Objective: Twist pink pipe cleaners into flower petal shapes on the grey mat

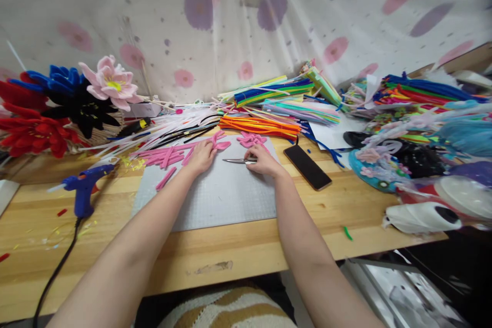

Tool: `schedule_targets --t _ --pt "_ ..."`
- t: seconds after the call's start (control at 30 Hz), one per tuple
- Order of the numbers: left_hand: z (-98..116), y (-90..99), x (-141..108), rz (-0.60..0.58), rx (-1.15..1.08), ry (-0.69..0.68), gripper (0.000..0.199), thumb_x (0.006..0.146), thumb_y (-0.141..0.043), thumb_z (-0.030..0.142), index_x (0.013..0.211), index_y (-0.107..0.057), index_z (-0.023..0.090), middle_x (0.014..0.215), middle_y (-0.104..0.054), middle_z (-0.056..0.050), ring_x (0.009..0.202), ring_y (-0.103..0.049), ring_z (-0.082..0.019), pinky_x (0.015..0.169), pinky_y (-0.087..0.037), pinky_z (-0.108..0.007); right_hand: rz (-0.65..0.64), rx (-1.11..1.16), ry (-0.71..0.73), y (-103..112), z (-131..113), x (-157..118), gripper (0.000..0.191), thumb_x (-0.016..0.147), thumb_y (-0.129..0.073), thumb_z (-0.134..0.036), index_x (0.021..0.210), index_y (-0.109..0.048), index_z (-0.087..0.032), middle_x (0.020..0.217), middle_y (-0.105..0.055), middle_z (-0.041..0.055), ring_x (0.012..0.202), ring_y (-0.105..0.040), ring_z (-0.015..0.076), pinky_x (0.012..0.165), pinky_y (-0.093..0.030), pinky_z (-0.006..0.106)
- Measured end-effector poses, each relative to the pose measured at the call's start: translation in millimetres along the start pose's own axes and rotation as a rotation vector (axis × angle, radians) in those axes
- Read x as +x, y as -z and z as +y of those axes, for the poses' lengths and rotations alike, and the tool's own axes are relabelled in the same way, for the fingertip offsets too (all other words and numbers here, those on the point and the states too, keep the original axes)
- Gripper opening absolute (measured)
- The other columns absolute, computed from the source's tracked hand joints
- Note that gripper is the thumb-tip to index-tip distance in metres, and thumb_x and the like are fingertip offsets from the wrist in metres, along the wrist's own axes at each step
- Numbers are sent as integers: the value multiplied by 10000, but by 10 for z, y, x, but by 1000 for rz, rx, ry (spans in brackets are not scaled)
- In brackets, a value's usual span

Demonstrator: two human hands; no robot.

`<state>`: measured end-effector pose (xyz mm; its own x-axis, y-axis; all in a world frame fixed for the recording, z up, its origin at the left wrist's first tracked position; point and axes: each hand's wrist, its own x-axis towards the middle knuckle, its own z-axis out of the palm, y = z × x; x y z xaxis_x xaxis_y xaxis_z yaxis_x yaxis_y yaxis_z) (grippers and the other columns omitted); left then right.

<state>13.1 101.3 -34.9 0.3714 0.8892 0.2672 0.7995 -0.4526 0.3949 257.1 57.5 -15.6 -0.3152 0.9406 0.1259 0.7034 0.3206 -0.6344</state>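
Scissors: the scissors (237, 161) lie low over the upper part of the grey mat (226, 197), between the two hands; their blades point to the left.
Right hand: the right hand (262, 161) holds the scissors by the handle end, fingers curled in around it; the right pink loops (251, 139) are just beyond.
Left hand: the left hand (201, 158) is palm down among the pink stems (163, 156), beside the left pink loops (219, 141); its fingers are bent and close together; whether they pinch anything I cannot tell.
Mat: it lies on the wooden table (215, 251); pink stems cross its upper left edge.
Behind: an orange bundle (259, 127) lies just past the mat; other coloured bundles (277, 92) are farther back, near the patterned curtain (234, 20).
Right side: a black phone (307, 166) lies near the mat; a white roll (423, 217) is farther out.
Left side: a blue glue gun (85, 187); fuzzy flowers (111, 83) are behind it.
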Motion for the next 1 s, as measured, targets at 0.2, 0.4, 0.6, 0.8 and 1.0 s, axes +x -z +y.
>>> schedule_targets --t 0.2,0.4,0.6,0.8,1.0 --pt "57 5 -40 95 109 29 350 870 -362 334 995 -629 146 1071 -562 -152 1044 -461 -289 943 -302 -445 125 -72 7 -52 -8 24 92 637 -598 -240 711 -599 -185 829 -541 30 835 -500 179 776 -393 335" --pt "132 95 -151 210 79 51 371 843 -420 321 1114 -589 131 1145 -542 -169 1103 -443 -294 1022 -218 -456 316 -129 -109 -174 -115 65 126 717 -566 -295 672 -606 -184 804 -562 52 822 -499 190 792 -382 346" --pt "107 426 -428 453 -40 225 305 853 -399 300 943 -660 170 1006 -618 -116 1011 -525 -245 923 -330 -406 511 -102 -79 -322 -298 128 198 832 -451 -236 855 -635 -167 910 -562 109 917 -479 223 852 -355 360" --pt "-99 701 -742 585 52 505 313 813 -487 400 709 -661 162 764 -638 -96 817 -566 -242 850 -350 -431 465 -63 1 -417 -365 146 217 861 -414 -240 788 -606 -171 862 -586 92 875 -500 208 795 -374 327" --pt "-89 656 -949 567 303 410 244 723 -602 369 865 -668 182 971 -599 -103 1048 -444 -287 927 -286 -446 500 -72 -4 -438 -330 152 226 865 -415 -274 736 -573 -178 813 -597 81 819 -512 199 763 -380 317"
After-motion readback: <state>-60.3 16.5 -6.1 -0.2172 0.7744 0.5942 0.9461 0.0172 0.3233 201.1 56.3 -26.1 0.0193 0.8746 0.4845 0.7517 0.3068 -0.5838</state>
